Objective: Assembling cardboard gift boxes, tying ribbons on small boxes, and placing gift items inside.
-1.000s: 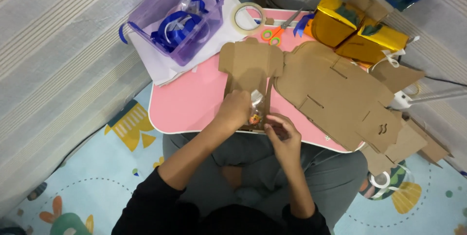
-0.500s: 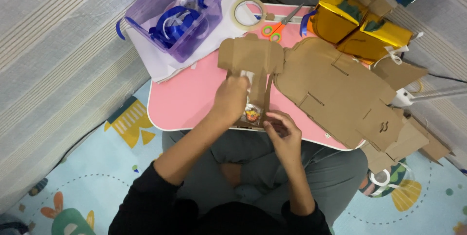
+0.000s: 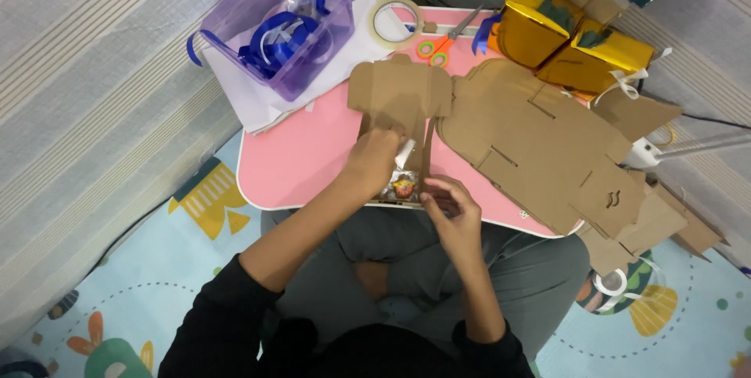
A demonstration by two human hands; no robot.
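A small pink table (image 3: pixel 305 167) stands over the lap of a person sitting on a pale blue play mat (image 3: pixel 141 300) printed with yellow and orange shapes. Striped grey fabric (image 3: pixel 86 96) lies along the left side and the top right.

At the table's far left corner sits a clear purple plastic box (image 3: pixel 266 10) holding blue ribbon (image 3: pixel 274 34), on top of white paper sheets (image 3: pixel 258 104). Just right of the box lies a roll of clear tape (image 3: pixel 391 22), and beside that, orange-handled scissors (image 3: pixel 442 40). At the far right corner are two shiny gold boxes (image 3: pixel 571 42), side by side. A large flat brown cardboard cutout (image 3: pixel 540 139) with slots covers the right half of the table and hangs past its edge. More cardboard scraps (image 3: pixel 673 222) lie on the mat to the right.

A smaller piece of brown cardboard (image 3: pixel 399 93) lies in the middle of the table, with narrow side flaps running toward the person. Between these flaps, at the near edge, sits a small shiny packet (image 3: pixel 401 182) with an orange and red print. The left hand (image 3: pixel 371 161) is curled, its fingertips pressing on the cardboard just above the packet. The right hand (image 3: pixel 454 210) is at the near table edge, just right of the packet, fingers pinched at the bottom of the right flap.
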